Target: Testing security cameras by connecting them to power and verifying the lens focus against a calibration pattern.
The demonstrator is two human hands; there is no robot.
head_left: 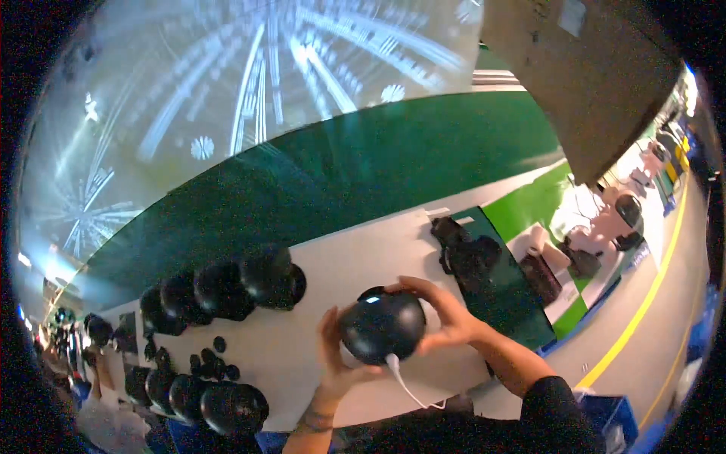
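In the head view, a brown cardboard-coloured slab (586,76) hung in at one o'clock, with a pale rectangular label (572,17) at its top edge; whatever was on the label was too small to make out. A yellow floor line (650,295) ran from three o'clock down toward four, beside bright green floor patches (529,204). A dark green band (363,166) crossed the middle of the picture behind the white worktable (355,261).

Just below centre, at about six o'clock, both hands held a glossy black dome-shaped shell (382,327) above the near part of the table. The left hand (336,356) came up from the lower edge with its fingers spread and curled against the shell's left and underside. The right hand (442,314) reached in from four o'clock, its fingers arched over the top and right side, so the shell was gripped between the two. A thin white cable (404,386) hung from the shell's lower edge and trailed toward five o'clock. The right forearm wore a dark sleeve (552,408).

At nine to ten o'clock a row of similar black shells (227,287) sat on the table; another row (204,397) lay at seven o'clock, with small black round parts (215,359) between them. A heap of black pieces (465,250) at two o'clock was too dark to tell apart. Other workstations (605,227) at three o'clock were small and blurred, and the rim of the picture was black.
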